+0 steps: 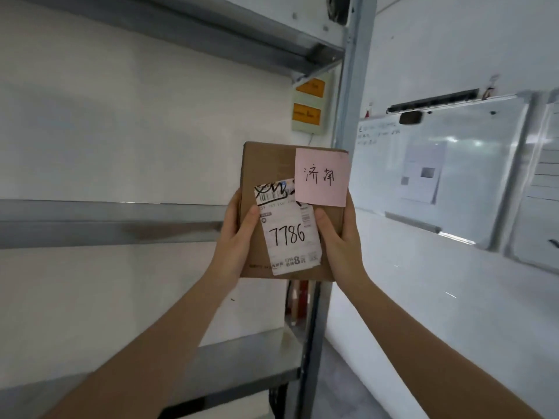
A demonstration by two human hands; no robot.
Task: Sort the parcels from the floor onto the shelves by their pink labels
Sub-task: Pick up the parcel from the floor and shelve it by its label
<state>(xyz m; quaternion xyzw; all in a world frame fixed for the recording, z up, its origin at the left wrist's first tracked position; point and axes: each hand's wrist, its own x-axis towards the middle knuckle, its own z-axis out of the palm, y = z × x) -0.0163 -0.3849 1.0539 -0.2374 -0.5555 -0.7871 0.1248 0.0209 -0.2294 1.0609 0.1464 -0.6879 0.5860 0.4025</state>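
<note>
Both hands grip cardboard parcel [272, 170], held upright in air before metal shelving upright [348, 116]. Left hand [234, 234] clasps left edge, thumb on front. Right hand [338, 234] clasps right edge, thumb beside white shipping label [290, 234] marked 7786. Pink label [321, 176] stuck at top right corner. Middle shelf [106, 222] just left of parcel.

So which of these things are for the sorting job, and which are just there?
For the job:
- the cardboard parcel, held by the left hand and the right hand
- its pink label with handwriting
- the white sticker marked 7786
- the metal shelves

Just there:
- the whiteboard on the wall
- the wall box with orange stickers
</note>
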